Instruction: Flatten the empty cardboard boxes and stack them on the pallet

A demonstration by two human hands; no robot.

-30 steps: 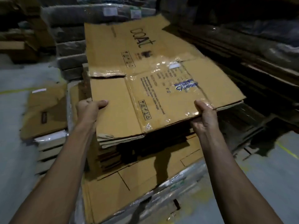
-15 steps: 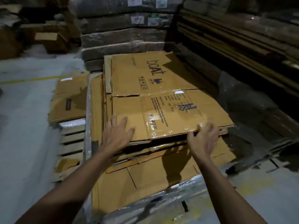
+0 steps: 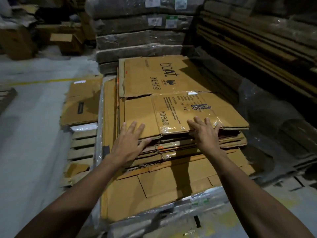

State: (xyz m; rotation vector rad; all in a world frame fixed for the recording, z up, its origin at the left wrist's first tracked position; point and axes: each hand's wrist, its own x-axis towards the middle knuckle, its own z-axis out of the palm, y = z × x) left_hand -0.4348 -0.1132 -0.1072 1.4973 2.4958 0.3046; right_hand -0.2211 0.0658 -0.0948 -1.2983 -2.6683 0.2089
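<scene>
Flattened cardboard box lies on top of the stack of flattened cartons on the pallet, its long axis running from 6 o'clock, at the person, away toward 12 o'clock, with the near short edge directly under both hands. The left hand rests at about 7 o'clock of the sheet, fingers straight and spread, its fingertips on the near left flap and its thumb at the edge. The right hand lies at about 5 o'clock, fingers likewise straight and splayed, flat on the taped panel. Neither hand grips anything. Both seem about equally near the sheet, so the coming move, probably a press or a push toward 12 o'clock to square the sheet with the layers beneath, would turn on that near edge lying level under both palms. Printed on the far panel is "boAt" in large letters, with a row of handling symbols beneath it. The near panel carries small print under shiny tape, including "MADE IN INDIA" and a blue logo that seems to read "Flipkart Plus"; the rest is too small to read. Toward 12 o'clock stand wrapped bundles with white and green labels, illegible here.
</scene>
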